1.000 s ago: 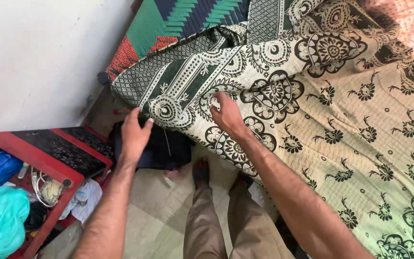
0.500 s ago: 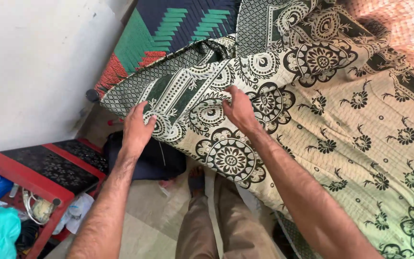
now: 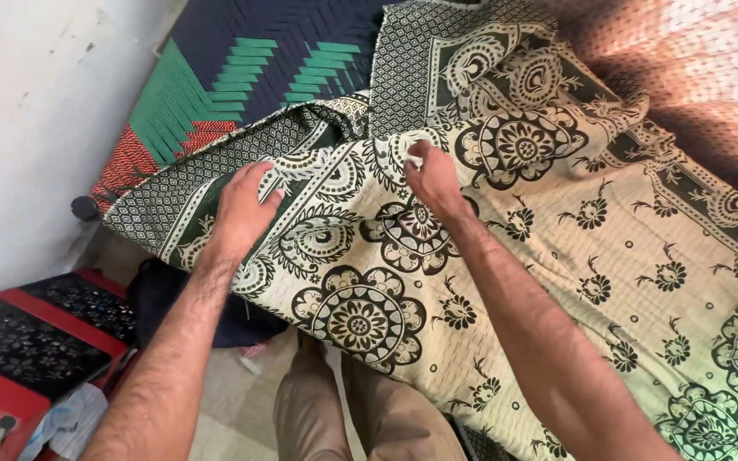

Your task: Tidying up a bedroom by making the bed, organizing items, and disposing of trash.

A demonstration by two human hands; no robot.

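Centre frame: my left hand [image 3: 241, 213] lies flat, fingers spread, on the patterned sheet [image 3: 557, 282]; my right hand [image 3: 433, 179] pinches a fold of it. Sheet covers the striped mattress [image 3: 241, 77], upper left.

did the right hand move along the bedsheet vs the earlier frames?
Yes. The right hand has travelled up the patterned bedsheet, away from its hanging edge and toward the green-and-navy mattress.

Left of our fingers we see a white wall [image 3: 19, 128], below them a red-and-black patterned stand [image 3: 36, 341].
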